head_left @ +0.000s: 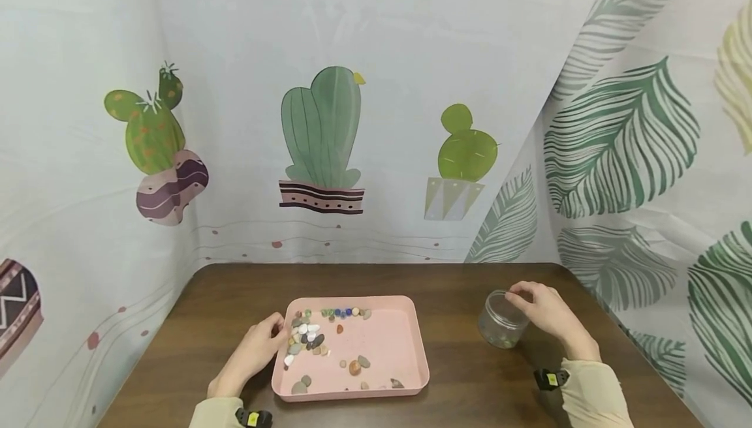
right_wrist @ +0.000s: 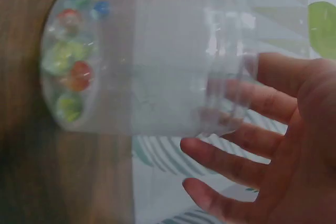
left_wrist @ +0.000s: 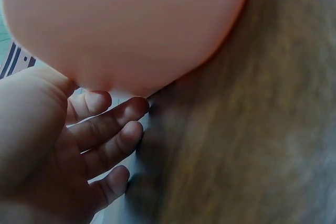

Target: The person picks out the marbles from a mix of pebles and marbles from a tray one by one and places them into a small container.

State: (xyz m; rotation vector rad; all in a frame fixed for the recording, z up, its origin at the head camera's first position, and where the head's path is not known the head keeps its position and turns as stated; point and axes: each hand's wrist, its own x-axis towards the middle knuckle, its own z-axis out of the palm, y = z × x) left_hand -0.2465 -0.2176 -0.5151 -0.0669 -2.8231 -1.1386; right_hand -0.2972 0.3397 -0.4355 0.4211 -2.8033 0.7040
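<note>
A shallow pink tray [head_left: 382,346] lies left of centre on the table, with pebbles and glass marbles scattered in it. At its left rim, my left hand [head_left: 258,345] grips the edge between thumb and index finger. In the left wrist view the other fingers [left_wrist: 107,148] are loosely bent beside the tray's outer wall [left_wrist: 131,24]. To the right stands an upright clear plastic jar [head_left: 504,320] with several coloured marbles [right_wrist: 68,56] at its bottom. My right hand [head_left: 546,310] holds the jar's rim between thumb and fingers; the lower fingers are spread.
Pebbles [head_left: 305,333] crowd the tray's left side, and a row of marbles [head_left: 343,313] runs along its back wall. The brown table [head_left: 452,376] shows between tray and jar. Behind it hangs a cloth [head_left: 388,239] printed with cacti and leaves.
</note>
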